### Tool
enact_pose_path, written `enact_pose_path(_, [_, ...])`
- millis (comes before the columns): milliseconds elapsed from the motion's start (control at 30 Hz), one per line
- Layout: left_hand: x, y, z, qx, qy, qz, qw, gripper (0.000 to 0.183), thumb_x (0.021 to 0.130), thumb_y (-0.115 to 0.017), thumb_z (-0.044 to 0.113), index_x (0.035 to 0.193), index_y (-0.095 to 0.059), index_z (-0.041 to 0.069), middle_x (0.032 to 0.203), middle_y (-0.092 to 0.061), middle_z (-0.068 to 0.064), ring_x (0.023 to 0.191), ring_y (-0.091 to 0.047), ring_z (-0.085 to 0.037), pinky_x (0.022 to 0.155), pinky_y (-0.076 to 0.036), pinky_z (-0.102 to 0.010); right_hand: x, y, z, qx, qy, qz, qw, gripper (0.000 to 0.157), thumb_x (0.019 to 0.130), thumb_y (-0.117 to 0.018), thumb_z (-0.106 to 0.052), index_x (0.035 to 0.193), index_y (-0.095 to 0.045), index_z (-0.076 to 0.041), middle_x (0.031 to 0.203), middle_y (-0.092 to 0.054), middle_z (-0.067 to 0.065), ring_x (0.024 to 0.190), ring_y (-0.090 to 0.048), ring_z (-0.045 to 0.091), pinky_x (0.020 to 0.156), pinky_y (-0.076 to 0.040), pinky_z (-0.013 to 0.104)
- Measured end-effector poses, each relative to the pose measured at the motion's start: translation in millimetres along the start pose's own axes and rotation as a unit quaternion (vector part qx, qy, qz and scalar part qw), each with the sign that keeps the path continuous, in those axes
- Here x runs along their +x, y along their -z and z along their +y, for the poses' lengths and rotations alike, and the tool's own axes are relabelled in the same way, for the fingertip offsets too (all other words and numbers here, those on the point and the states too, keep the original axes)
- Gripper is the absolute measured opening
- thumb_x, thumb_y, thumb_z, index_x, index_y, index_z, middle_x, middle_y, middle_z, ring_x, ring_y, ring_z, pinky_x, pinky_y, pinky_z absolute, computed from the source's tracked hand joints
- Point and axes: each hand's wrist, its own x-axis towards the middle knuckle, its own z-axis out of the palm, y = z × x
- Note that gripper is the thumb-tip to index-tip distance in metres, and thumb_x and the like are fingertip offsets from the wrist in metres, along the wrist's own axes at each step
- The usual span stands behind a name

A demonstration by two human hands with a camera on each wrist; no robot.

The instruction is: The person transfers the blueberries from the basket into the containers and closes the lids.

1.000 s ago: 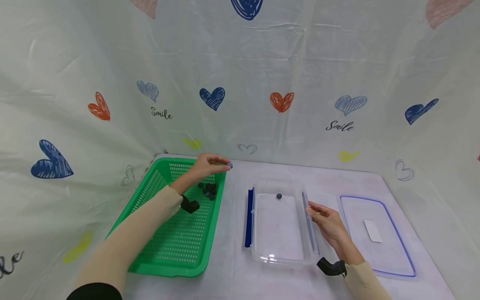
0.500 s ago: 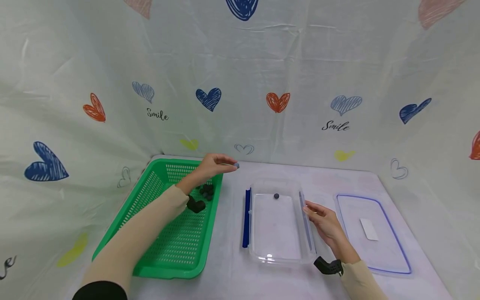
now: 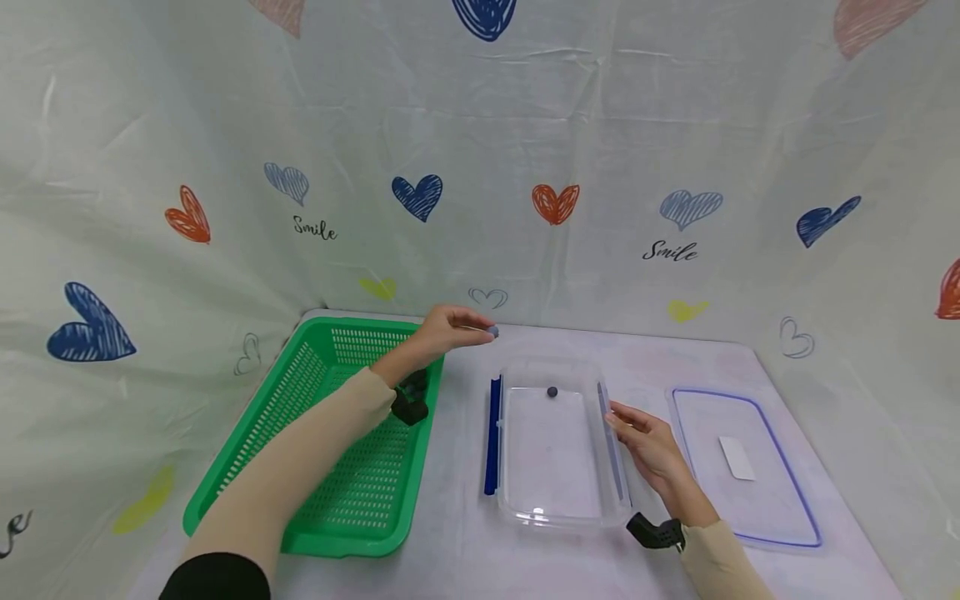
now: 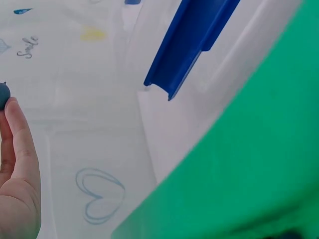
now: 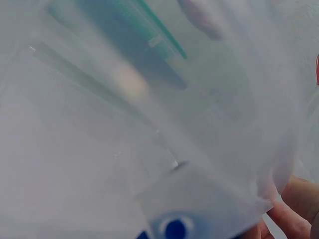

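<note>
My left hand [image 3: 452,331] pinches a blueberry [image 3: 492,332] between thumb and fingertips, above the table's far side, between the green basket and the clear container. In the left wrist view the blueberry [image 4: 4,94] shows its small crown at the fingertips. My right hand [image 3: 654,446] grips the right side of the clear plastic container [image 3: 566,522]. In the right wrist view, fingers [image 5: 301,196] hold the see-through wall's edge. One other blueberry [image 3: 552,392] lies inside the container near its far end. A blue clip flap [image 3: 492,437] hangs open on its left side.
The green perforated basket [image 3: 352,546] stands at left, with several blueberries in it mostly hidden behind my left wrist. A clear lid [image 3: 780,500] with a blue seal and white label lies at right. A heart-printed sheet [image 3: 600,125] hangs behind the table.
My left hand has moved right with the blueberry, away from the basket and closer to the container. The right hand stays at the container's side. The head view has shifted slightly.
</note>
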Motion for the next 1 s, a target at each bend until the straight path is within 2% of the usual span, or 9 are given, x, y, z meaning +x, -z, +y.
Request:
enact_pose_path(233, [4.9, -11.0, -0.1, 0.003, -0.015, -0.008, 0.9999, 0.027, 0.078, -0.075, 0.023, 0.101, -0.070, 0.011, 0.101, -0.066, -0.003, 0.091, -0.063, -0.018, 0.082, -0.051, -0.031, 0.3, 0.1, 0.4, -0.005, 0.001, 0.000, 1.000, 0.060, 0.084, -0.068, -0.023, 0.132, -0.045, 0.004, 0.109, -0.053, 0.000, 0.089, -0.053, 0.011, 0.079, -0.047, 0.018])
enact_pose_path(467, [8.6, -22.6, -1.4, 0.006, -0.033, -0.031, 0.9990, 0.027, 0.079, -0.074, 0.023, 0.102, -0.069, 0.010, 0.101, -0.067, -0.002, 0.092, -0.063, -0.017, 0.081, -0.052, -0.030, 0.1, -0.3, 0.8, 0.001, 0.001, -0.001, 1.000, 0.060, 0.085, -0.068, -0.021, 0.133, -0.044, 0.005, 0.108, -0.053, 0.000, 0.089, -0.053, 0.010, 0.079, -0.047, 0.018])
enact_pose_path(633, [12.0, -30.8, -5.4, -0.007, -0.033, -0.048, 0.9983, 0.028, 0.078, -0.075, 0.022, 0.102, -0.069, 0.008, 0.100, -0.067, -0.003, 0.092, -0.063, -0.018, 0.081, -0.052, -0.031, -0.4, 0.3, 0.3, 0.001, 0.000, -0.006, 1.000, 0.061, 0.085, -0.068, -0.022, 0.133, -0.043, 0.005, 0.113, -0.053, 0.001, 0.090, -0.054, 0.009, 0.080, -0.047, 0.017])
enact_pose_path(800, [14.7, -39.0, -9.0, 0.005, -0.026, -0.055, 0.9981, 0.028, 0.078, -0.075, 0.025, 0.101, -0.069, 0.011, 0.100, -0.067, 0.000, 0.094, -0.062, -0.015, 0.082, -0.051, -0.030, 0.4, 0.5, 0.1, 0.001, 0.000, -0.007, 1.000, 0.062, 0.084, -0.069, -0.024, 0.133, -0.044, 0.004, 0.117, -0.052, 0.003, 0.092, -0.054, 0.009, 0.081, -0.047, 0.017])
enact_pose_path(1000, [18.0, -47.9, -11.1, -0.005, -0.014, -0.065, 0.9978, 0.027, 0.077, -0.076, 0.025, 0.100, -0.070, 0.011, 0.101, -0.067, -0.001, 0.094, -0.062, -0.016, 0.082, -0.051, -0.030, 1.7, 1.5, 0.5, 0.002, 0.000, -0.005, 1.000, 0.061, 0.084, -0.069, -0.023, 0.133, -0.044, 0.004, 0.115, -0.053, 0.001, 0.092, -0.054, 0.009, 0.080, -0.047, 0.017])
